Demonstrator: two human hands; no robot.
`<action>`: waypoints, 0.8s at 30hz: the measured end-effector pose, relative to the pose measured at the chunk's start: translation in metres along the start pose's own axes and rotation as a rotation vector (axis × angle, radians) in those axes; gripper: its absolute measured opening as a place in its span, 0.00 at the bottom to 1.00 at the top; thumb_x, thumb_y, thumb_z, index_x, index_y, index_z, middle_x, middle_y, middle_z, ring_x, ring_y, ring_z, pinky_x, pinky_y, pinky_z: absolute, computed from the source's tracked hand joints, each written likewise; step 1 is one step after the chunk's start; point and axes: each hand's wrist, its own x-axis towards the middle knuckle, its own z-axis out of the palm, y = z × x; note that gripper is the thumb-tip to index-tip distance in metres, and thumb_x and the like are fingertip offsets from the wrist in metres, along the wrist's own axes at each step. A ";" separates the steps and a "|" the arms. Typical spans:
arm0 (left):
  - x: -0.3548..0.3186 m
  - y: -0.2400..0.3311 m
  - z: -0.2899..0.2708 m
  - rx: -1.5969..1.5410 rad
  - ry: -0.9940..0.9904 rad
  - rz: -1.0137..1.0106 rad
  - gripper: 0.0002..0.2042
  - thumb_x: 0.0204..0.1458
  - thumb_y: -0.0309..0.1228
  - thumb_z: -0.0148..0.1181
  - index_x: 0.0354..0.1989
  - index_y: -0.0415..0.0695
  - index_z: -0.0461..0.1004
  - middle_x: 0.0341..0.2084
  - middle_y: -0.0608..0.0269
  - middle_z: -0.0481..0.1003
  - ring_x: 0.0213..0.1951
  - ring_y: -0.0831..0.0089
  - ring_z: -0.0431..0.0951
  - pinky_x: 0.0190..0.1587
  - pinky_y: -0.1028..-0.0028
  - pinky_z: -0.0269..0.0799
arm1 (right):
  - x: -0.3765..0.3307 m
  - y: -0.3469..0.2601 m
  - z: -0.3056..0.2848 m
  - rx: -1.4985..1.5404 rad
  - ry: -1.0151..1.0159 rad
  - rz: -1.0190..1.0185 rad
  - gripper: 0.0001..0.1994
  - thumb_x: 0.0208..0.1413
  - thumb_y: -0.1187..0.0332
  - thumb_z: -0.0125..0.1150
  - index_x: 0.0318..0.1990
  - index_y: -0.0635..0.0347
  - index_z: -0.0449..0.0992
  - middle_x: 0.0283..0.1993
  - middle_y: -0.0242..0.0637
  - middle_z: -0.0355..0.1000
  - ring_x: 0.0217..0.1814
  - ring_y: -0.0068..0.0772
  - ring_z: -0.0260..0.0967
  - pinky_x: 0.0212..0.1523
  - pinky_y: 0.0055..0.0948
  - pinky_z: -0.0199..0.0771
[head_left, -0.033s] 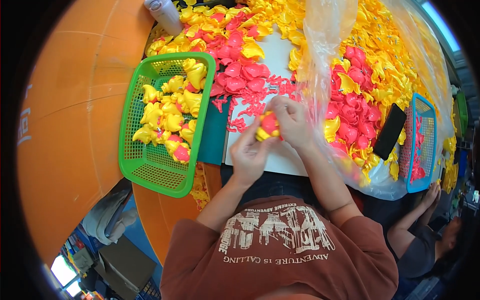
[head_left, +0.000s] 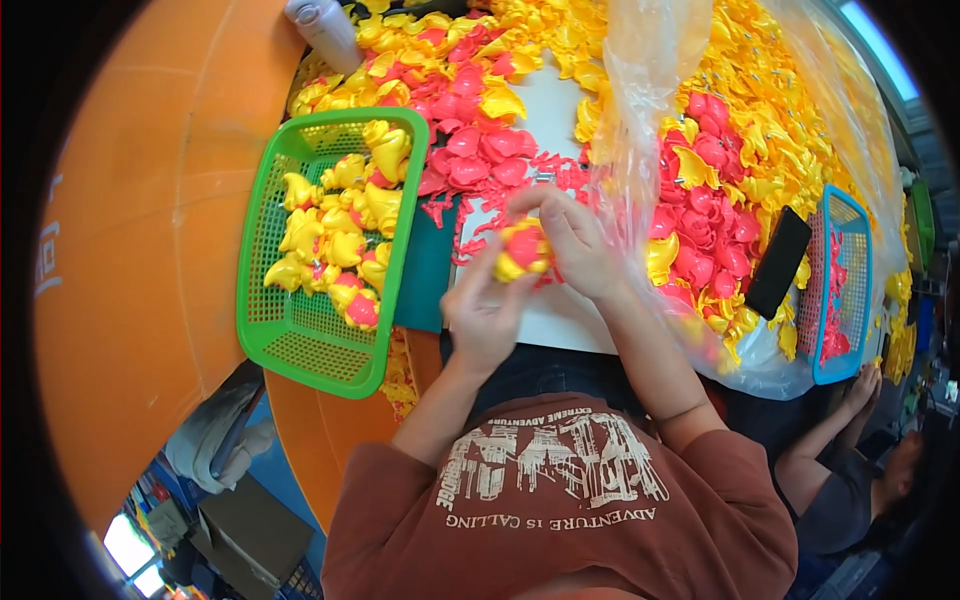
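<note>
A small red-and-yellow plastic toy piece [head_left: 523, 250] is held between my two hands, above the near part of the white board. My left hand [head_left: 482, 315] grips it from the left, with the thumb below and fingers partly blurred. At its right side, my right hand [head_left: 582, 245] has its fingers curled against the piece, the index finger arching over the top. Just beyond my hands lie red plastic shells [head_left: 475, 155] and thin red scraps [head_left: 545, 172]. Similar yellow-and-red assembled pieces [head_left: 340, 230] sit in a green basket [head_left: 300, 355] to the left.
Clear plastic sheeting [head_left: 640, 110] runs beside a big heap of yellow shells [head_left: 765, 110] on the right. A black phone [head_left: 780, 262] rests on the heap near a blue basket [head_left: 850, 225]. A bottle [head_left: 328, 35] stands at far left. Another person's hands [head_left: 862, 390] are at right.
Both hands and the toy piece have shifted slightly left. My right fingers have loosened from a tighter pinch and arch further over the piece.
</note>
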 end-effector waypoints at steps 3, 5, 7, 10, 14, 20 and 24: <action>0.024 0.028 -0.037 0.555 0.345 0.211 0.18 0.46 0.23 0.63 0.46 0.33 0.69 0.40 0.50 0.73 0.43 0.58 0.73 0.48 0.66 0.67 | 0.003 -0.025 -0.004 -0.388 0.162 -0.174 0.16 0.56 0.64 0.54 0.48 0.64 0.68 0.46 0.38 0.67 0.44 0.28 0.66 0.45 0.25 0.65; 0.042 0.051 -0.066 0.930 0.447 0.345 0.20 0.46 0.24 0.62 0.49 0.33 0.68 0.45 0.48 0.69 0.46 0.55 0.70 0.50 0.64 0.65 | 0.004 -0.042 -0.023 -0.624 0.255 -0.303 0.15 0.53 0.67 0.57 0.46 0.64 0.70 0.43 0.41 0.70 0.43 0.34 0.69 0.45 0.28 0.66; 0.049 0.053 -0.066 1.024 0.450 0.336 0.20 0.46 0.24 0.62 0.49 0.34 0.68 0.47 0.47 0.67 0.48 0.54 0.68 0.51 0.63 0.63 | 0.003 -0.045 -0.057 -0.984 0.568 -0.266 0.11 0.51 0.69 0.57 0.42 0.64 0.73 0.40 0.44 0.73 0.42 0.39 0.70 0.45 0.33 0.68; 0.045 0.046 -0.043 1.019 0.328 0.353 0.21 0.45 0.24 0.63 0.49 0.36 0.68 0.50 0.46 0.64 0.51 0.53 0.65 0.52 0.60 0.61 | 0.000 -0.060 -0.112 -1.329 0.725 -0.194 0.09 0.50 0.70 0.58 0.39 0.62 0.76 0.38 0.44 0.74 0.41 0.45 0.71 0.45 0.38 0.68; 0.027 0.022 0.006 0.598 -0.032 0.422 0.17 0.44 0.24 0.63 0.46 0.39 0.72 0.49 0.47 0.65 0.51 0.54 0.66 0.52 0.59 0.61 | -0.006 -0.067 -0.147 -1.555 0.443 0.102 0.11 0.46 0.72 0.59 0.40 0.59 0.76 0.43 0.41 0.73 0.47 0.46 0.68 0.48 0.39 0.66; 0.021 0.004 0.018 0.450 -0.243 0.302 0.12 0.45 0.22 0.61 0.40 0.38 0.74 0.44 0.48 0.70 0.47 0.55 0.71 0.51 0.64 0.65 | 0.000 -0.049 -0.146 -1.787 0.249 0.168 0.11 0.41 0.71 0.60 0.36 0.59 0.77 0.50 0.40 0.69 0.58 0.40 0.60 0.55 0.41 0.59; 0.025 0.002 0.012 0.319 -0.174 0.219 0.11 0.46 0.21 0.61 0.39 0.35 0.74 0.45 0.47 0.70 0.45 0.59 0.73 0.44 0.69 0.70 | -0.003 -0.051 -0.159 -1.509 0.328 0.033 0.08 0.42 0.70 0.62 0.32 0.61 0.77 0.47 0.42 0.70 0.53 0.43 0.66 0.50 0.39 0.65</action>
